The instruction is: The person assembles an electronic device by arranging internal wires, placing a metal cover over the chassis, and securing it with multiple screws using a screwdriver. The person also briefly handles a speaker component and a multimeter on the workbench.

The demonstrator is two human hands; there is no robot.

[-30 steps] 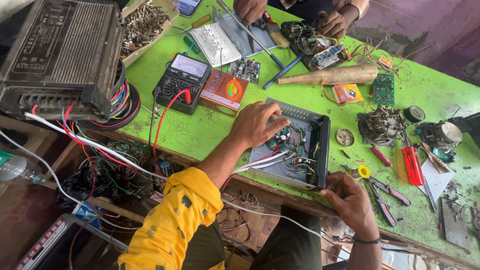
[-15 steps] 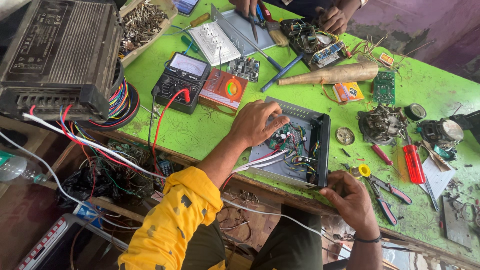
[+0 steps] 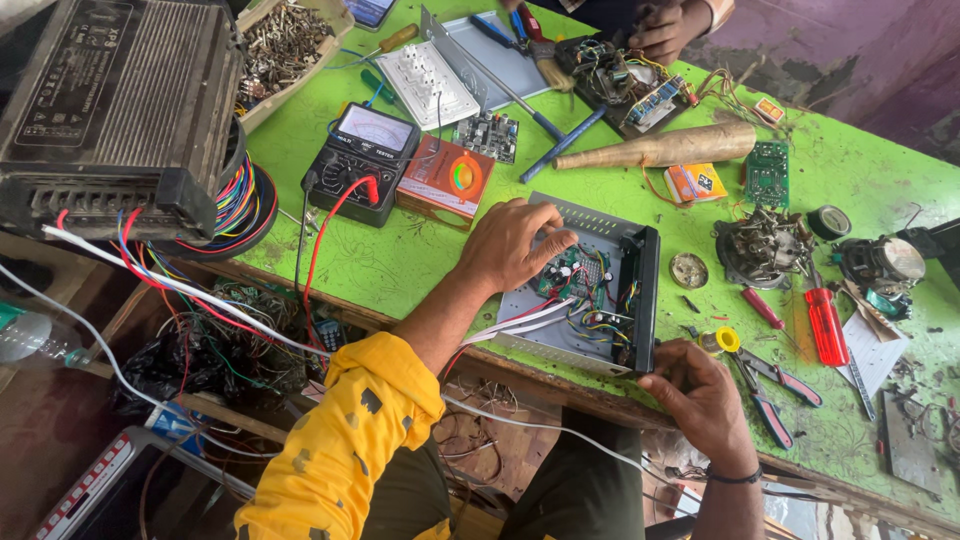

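Observation:
An open metal chassis [image 3: 632, 300] with a green circuit board and coloured wires inside sits at the near edge of the green table [image 3: 400, 265]. My left hand [image 3: 512, 243] lies on the chassis's left part, fingers bent down over the board. My right hand [image 3: 697, 388] grips the chassis's near right corner. White wires run out of the chassis toward me.
A black analog meter [image 3: 358, 160] with red lead, an orange box [image 3: 445, 175], a large black amplifier [image 3: 110, 100], a wooden handle [image 3: 660, 150], pliers [image 3: 775, 390], a red screwdriver [image 3: 826, 325] and small boards lie around. Another person's hand [image 3: 665, 25] works at the far edge.
My left hand has shifted slightly over the circuit board. The right hand stays on the chassis corner.

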